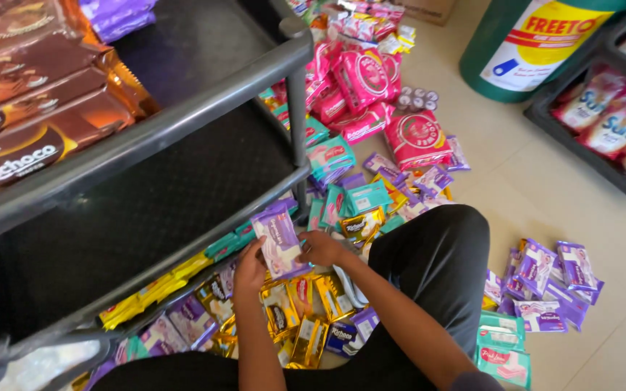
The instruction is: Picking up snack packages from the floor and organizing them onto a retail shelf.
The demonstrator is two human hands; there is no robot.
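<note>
I see a grey shelf rack (182, 116) holding brown biscuit packs (30, 108), pink packets (371, 80) heaped on the tiled floor (545, 203), and a green drum (537, 43).

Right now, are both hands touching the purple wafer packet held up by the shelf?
Touching. The head view shows the left hand gripping the purple packet at its lower left edge and the right hand pressed against its right side.

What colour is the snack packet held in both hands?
The snack packet is purple with a pale picture on its front, seen best in the head view.
</note>
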